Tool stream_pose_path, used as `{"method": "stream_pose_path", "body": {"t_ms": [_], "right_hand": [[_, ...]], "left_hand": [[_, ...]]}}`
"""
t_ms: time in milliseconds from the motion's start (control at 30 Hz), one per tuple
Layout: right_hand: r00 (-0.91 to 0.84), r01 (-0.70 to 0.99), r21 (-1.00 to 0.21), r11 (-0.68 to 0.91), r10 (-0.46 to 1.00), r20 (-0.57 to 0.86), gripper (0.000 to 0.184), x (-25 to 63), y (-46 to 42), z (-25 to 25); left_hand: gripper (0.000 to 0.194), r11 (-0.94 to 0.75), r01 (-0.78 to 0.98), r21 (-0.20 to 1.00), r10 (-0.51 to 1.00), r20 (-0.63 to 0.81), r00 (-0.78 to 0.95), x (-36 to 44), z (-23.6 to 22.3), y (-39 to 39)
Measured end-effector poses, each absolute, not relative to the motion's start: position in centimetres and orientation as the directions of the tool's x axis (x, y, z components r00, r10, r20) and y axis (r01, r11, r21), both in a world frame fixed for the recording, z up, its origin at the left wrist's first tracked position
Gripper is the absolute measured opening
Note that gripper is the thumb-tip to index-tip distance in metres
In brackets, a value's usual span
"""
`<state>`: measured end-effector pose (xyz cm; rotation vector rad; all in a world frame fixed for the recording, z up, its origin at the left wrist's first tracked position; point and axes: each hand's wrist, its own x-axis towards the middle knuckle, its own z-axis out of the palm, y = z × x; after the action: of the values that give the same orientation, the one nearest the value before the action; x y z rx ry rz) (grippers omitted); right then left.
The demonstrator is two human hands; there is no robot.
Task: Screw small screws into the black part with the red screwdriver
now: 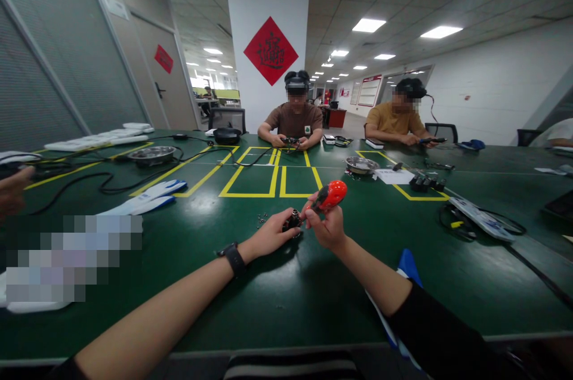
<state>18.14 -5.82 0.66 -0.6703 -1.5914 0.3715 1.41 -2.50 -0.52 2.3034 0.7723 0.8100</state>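
Note:
My left hand (271, 233) is closed around a small black part with a metal ring on top (294, 217), steadying it on or just above the green table. In my right hand (328, 226) is a screwdriver with a red and black handle (330, 195), tilted so that its shaft points down and left at the black part. Fingers hide the driver's tip, so I cannot tell whether it touches. Several tiny metal pieces (262, 220) lie scattered just beyond my left hand.
Blue-and-white gloves (145, 198) lie to the left, and another (408, 265) is under my right forearm. Metal bowls (152, 155) (362, 165), black blocks (427, 183) and cables (461, 228) sit farther out. Two people work across the table; another hand (15, 192) shows at far left.

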Motion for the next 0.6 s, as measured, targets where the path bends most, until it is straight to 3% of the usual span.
{"method": "stream_pose_path", "body": {"t_ms": [200,367,600], "right_hand": [[-0.022,0.195,-0.528,0.827,0.542,0.840,0.016,17.8,-6.0,1.8],[0.066,0.113,-0.602,0.791,0.598,0.799,0.007,17.1,-6.1,2.2],[0.042,-0.108,-0.681,0.724,0.688,0.725,0.021,16.1,-6.4,2.1]], "left_hand": [[0.017,-0.664,0.300,0.685,0.666,0.360,0.653,1.4,-0.4,-2.6],[0.022,-0.653,0.264,0.710,0.660,0.362,0.659,1.5,-0.5,-2.6],[0.018,-0.674,0.299,0.676,0.659,0.367,0.656,1.4,-0.6,-2.4]]}}
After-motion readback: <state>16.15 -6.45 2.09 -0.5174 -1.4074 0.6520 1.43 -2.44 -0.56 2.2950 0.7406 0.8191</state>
